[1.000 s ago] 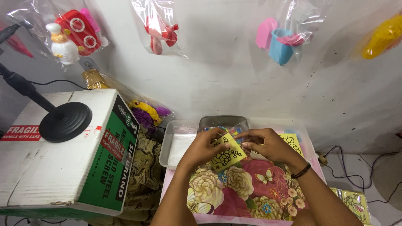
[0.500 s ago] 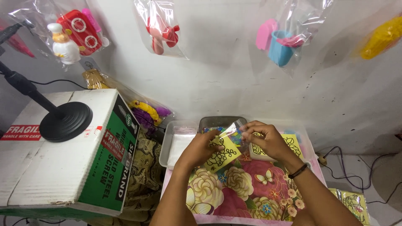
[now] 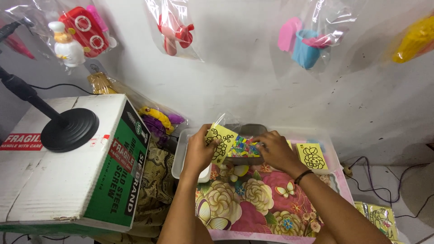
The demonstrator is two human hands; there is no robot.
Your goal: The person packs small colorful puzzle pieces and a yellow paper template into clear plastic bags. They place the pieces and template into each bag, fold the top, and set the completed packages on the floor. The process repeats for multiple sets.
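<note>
Both your hands hold a yellow card and its clear wrapper over the tray.

Your left hand [image 3: 199,151] pinches the yellow card [image 3: 220,142], printed with a black outline drawing, with its fingers curled around the left edge. Your right hand [image 3: 276,151] presses fingertips onto the clear plastic bag [image 3: 242,145] of colourful bits just right of that card, fingers bent. Under both hands sits a clear plastic tray [image 3: 180,156]; a second yellow card [image 3: 313,156] lies just right of your right hand. Below your wrists spreads a floral cloth [image 3: 253,203].

cardboard box [image 3: 68,180], black round stand [image 3: 68,129], bagged toys [image 3: 81,31] on wall
</note>
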